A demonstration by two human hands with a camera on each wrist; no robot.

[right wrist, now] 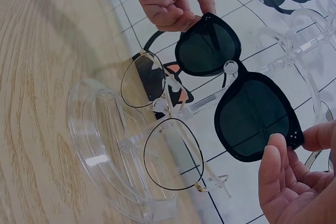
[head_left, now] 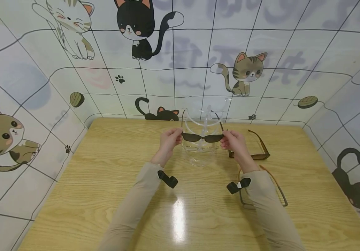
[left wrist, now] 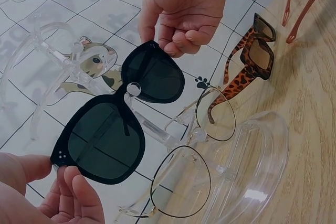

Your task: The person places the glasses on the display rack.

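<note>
Black sunglasses [head_left: 203,138] with dark lenses are held level between both hands, over a clear plastic glasses stand [left wrist: 273,145]. My left hand [head_left: 170,141] pinches the frame's left outer corner; its thumb and fingertips show at that corner in the left wrist view. At the opposite corner my right hand [head_left: 235,142] pinches the frame likewise. In both wrist views the bridge of the sunglasses lies at a round clear knob [left wrist: 134,89] of the stand. Below them, thin-rimmed round eyeglasses [right wrist: 173,153] sit on the stand's lower tier.
Tortoiseshell sunglasses [head_left: 262,156] lie on the wooden table [head_left: 110,167], to the right of the stand. Nearer, another pair of glasses [head_left: 277,184] is partly hidden beneath the right forearm. A cat-patterned wall [head_left: 192,80] rises close behind the stand.
</note>
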